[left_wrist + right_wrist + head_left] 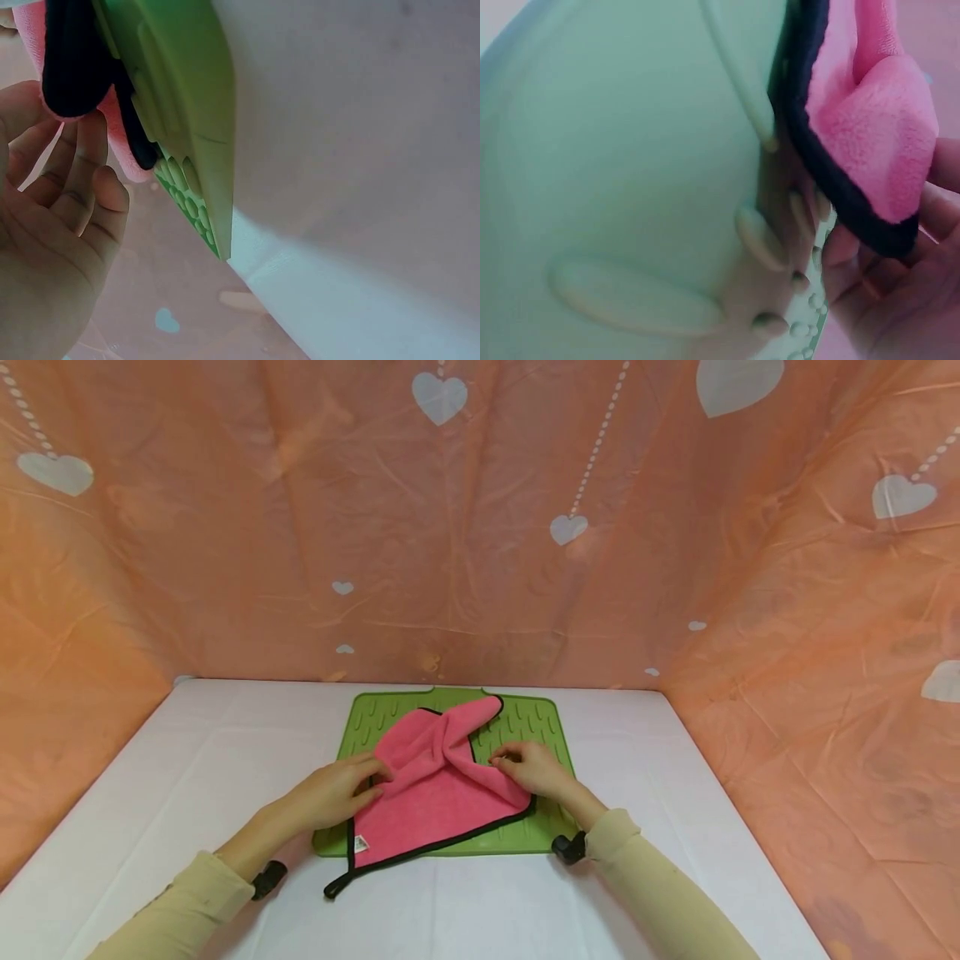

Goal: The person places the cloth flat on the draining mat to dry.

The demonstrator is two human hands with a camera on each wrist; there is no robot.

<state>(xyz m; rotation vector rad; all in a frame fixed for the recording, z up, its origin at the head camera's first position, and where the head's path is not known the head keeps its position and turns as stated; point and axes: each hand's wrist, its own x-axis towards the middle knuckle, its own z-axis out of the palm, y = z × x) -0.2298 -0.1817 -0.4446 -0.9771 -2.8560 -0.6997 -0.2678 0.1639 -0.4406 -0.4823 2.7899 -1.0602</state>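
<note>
A pink towel [427, 806] with black edging lies partly bunched on a green drying mat [525, 839]. Its near-left corner, with a white label [362, 843] and a black hanging loop [341, 885], reaches past the mat's front edge. Loosely bent, the fingers of my left hand [341, 789] touch the towel's left edge, thumb and fingertips apart. My right hand [536, 768] pinches a fold at the towel's right side. In the right wrist view, a black-edged towel corner [877, 157] overlaps that hand's fingers [844, 251], hiding part of the pinch.
The mat sits on a white-covered table [225, 760]. Orange curtain [450, 527] with pale hearts encloses the back and both sides. A black wrist device [268, 878] shows at the left sleeve, another black device [568, 847] at the right one.
</note>
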